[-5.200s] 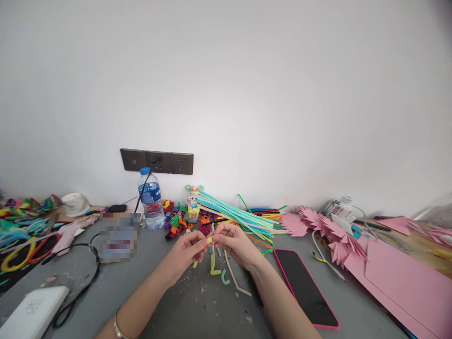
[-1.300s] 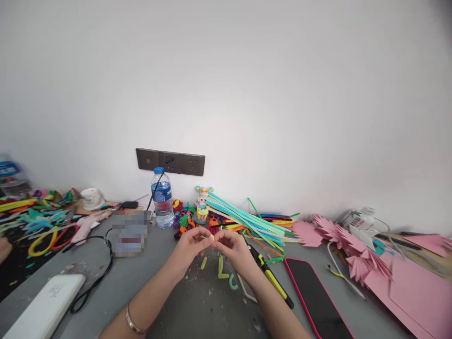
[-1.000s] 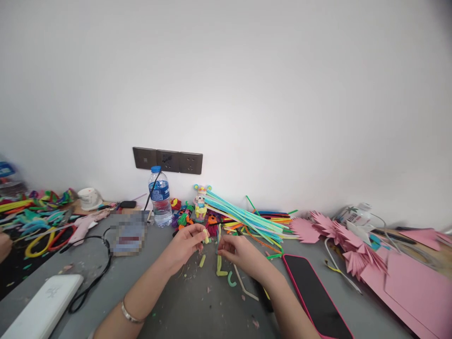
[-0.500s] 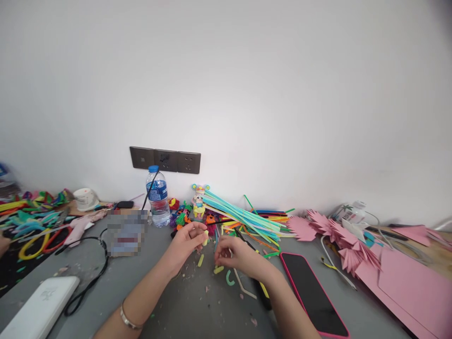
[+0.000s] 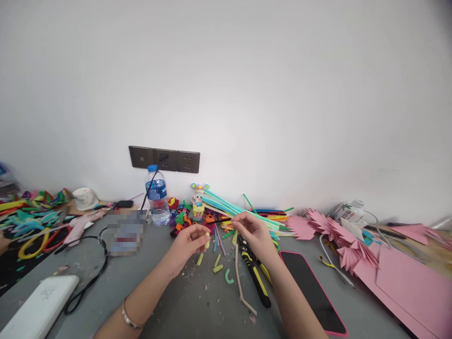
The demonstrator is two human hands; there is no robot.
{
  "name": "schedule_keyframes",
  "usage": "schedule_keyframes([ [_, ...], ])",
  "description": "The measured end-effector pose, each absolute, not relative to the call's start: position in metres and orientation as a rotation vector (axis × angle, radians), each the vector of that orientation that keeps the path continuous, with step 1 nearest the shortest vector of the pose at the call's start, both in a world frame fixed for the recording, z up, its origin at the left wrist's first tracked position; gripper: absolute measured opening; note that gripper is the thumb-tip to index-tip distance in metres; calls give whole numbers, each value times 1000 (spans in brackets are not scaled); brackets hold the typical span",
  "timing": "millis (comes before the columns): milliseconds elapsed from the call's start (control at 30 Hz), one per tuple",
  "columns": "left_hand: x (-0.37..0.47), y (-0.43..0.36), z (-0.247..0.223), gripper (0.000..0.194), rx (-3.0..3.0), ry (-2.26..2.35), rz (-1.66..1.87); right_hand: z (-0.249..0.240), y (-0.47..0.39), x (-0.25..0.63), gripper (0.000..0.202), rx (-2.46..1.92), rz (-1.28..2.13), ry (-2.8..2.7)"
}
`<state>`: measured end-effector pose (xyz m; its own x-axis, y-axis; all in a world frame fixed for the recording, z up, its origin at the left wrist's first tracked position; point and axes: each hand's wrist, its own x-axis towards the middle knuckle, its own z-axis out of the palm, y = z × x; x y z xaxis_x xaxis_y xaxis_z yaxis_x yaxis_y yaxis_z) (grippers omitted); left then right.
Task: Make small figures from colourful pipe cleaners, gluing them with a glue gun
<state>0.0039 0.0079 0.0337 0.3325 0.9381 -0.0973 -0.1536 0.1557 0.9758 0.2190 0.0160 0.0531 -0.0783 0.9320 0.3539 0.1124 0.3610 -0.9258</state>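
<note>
Pinching a short yellow pipe-cleaner piece [image 5: 206, 240] in our left hand [image 5: 185, 245], grip pressed together, we hold it above the grey bench [image 5: 197, 310]. Our right hand [image 5: 254, 234] pinches a strand at the pipe-cleaner bundle [image 5: 243, 215]; yellow-handled pliers [image 5: 254, 275] lie just below it.

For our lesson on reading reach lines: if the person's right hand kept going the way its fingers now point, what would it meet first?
The right hand points away toward the wall, fingertips at the bundle of teal pipe cleaners. That bundle would likely come first, though depth is hard to judge.
</note>
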Motion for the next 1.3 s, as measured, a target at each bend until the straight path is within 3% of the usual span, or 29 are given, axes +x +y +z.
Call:
schedule_keyframes([
  [633, 12, 4, 26, 32, 1348, 854, 893, 52, 18, 203, 30, -754, 1169, -962],
  [767, 13, 4, 28, 35, 1341, 880, 963, 48, 20, 202, 35, -812, 1213, -974],
  [1000, 10, 5, 26, 24, 1494, 1016, 1155, 43, 23, 205, 36, -870, 1200, -953],
  [1300, 8, 7, 22, 21, 1481, 1015, 1314, 52, 16, 196, 37, -729, 1457, -837],
])
